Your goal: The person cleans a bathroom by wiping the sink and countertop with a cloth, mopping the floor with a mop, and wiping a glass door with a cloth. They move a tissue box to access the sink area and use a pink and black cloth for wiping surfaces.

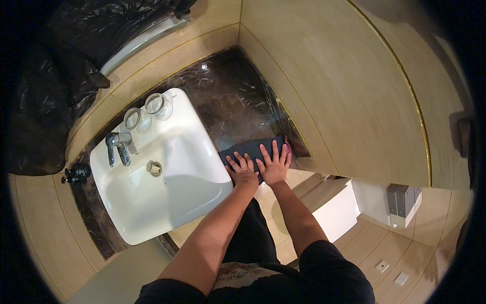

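My left hand lies flat on a dark grey cloth, its fingers a little apart. Beside it, my right hand presses on the same cloth with the fingers spread wide. The cloth lies on the dark brown marble countertop, by its front edge and just right of the white washbasin. Neither hand grips it. Part of the cloth is hidden beneath both palms. Something pinkish shows at the cloth's right end, too little of it to name.
A chrome faucet and two clear glass jars stand on the basin's back ledge. A stopper sits at the drain. Black plastic sheeting covers the wall at the back left. A beige panelled wall bounds the counter's right.
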`<control>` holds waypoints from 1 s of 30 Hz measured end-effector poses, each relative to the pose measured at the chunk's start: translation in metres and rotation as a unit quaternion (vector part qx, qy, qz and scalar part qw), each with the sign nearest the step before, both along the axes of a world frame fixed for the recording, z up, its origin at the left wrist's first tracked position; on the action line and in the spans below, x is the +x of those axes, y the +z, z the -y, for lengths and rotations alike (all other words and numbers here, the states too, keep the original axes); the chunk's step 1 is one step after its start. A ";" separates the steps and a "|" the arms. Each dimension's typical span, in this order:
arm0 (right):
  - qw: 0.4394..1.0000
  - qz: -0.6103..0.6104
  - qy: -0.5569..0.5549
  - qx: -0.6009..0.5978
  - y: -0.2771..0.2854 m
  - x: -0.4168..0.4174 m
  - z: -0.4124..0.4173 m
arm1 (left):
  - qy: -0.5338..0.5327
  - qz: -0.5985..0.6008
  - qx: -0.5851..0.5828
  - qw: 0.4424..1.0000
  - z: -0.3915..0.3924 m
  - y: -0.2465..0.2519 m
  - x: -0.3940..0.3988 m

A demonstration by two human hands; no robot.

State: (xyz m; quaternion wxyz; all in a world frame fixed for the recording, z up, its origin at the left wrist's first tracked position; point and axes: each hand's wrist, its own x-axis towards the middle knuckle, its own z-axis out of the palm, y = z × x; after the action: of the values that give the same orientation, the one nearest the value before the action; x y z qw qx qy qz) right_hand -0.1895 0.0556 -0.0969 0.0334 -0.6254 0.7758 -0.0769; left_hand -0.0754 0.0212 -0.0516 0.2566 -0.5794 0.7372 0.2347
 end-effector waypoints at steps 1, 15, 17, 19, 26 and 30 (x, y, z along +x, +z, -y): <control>1.000 0.000 -0.010 -0.001 0.000 0.005 -0.004 | -0.007 0.003 -0.003 1.000 -0.003 -0.003 0.001; 0.955 0.251 -0.096 -0.124 -0.004 0.056 -0.029 | -0.009 -0.209 -0.085 0.974 -0.010 0.059 0.020; 0.898 0.391 -0.097 -0.179 0.014 0.064 0.003 | 0.020 -0.282 -0.184 0.941 0.007 0.094 0.035; 0.873 0.441 -0.015 -0.209 0.037 0.079 0.052 | 0.047 -0.299 -0.241 0.922 0.039 0.126 0.053; 0.808 0.588 0.041 -0.023 0.046 0.148 0.222 | 0.182 -0.275 -0.334 0.883 0.141 0.062 0.152; 0.730 0.670 0.018 0.136 0.041 0.151 0.242 | 0.261 -0.379 -0.340 0.820 0.144 0.044 0.154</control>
State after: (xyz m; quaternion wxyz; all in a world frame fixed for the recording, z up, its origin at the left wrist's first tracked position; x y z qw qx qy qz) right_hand -0.0383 -0.1859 -0.0554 0.6304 -0.4146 0.5428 -0.3690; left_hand 0.0787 -0.1229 -0.0074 -0.3278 -0.6657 0.6303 0.2284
